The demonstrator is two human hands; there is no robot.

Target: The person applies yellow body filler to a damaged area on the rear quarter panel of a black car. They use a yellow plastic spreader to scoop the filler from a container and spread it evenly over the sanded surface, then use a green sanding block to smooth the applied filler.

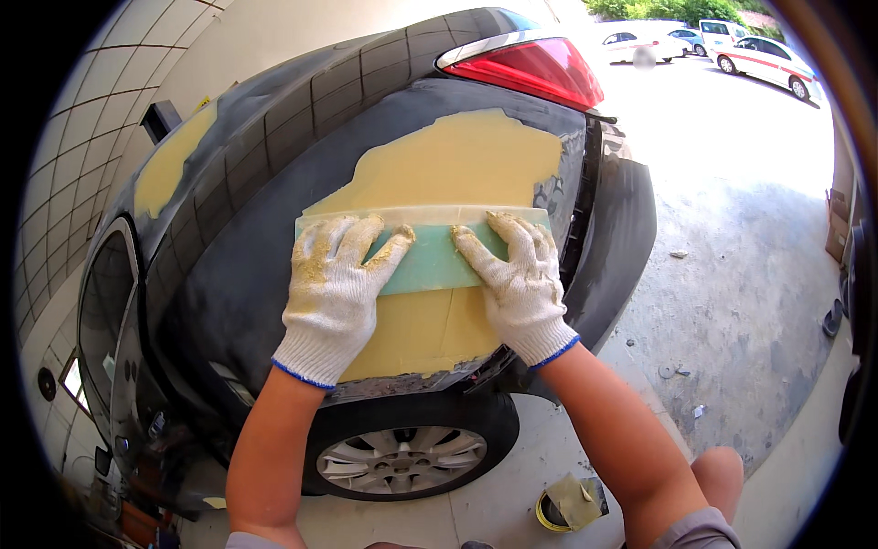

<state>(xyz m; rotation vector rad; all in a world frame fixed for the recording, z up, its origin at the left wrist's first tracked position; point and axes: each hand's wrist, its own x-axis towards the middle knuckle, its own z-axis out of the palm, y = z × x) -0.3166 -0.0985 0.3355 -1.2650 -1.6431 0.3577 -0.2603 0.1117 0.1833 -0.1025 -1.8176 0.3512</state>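
Note:
A wide, flat, light-green spreader (pixel 430 252) with a cream strip along its far edge lies across the yellow filler (pixel 448 160) on a dark car's rear side panel. My left hand (pixel 334 274) grips its left end, fingers over the far edge and thumb pointing inward. At the opposite end, my right hand (pixel 519 274) holds it the same way. Both hands wear white knit gloves with blue cuffs, the left one smeared with yellow filler. More filler shows on both the far and near sides of the spreader. The spreader's underside is hidden.
Below the panel is the car's wheel (pixel 402 462). A red tail light (pixel 530 71) sits above, and the loose-looking dark bumper (pixel 613 247) juts out at right. On the floor stands a round tin (pixel 551 512) with a yellowish sheet over it. Parked cars (pixel 764 64) are outside.

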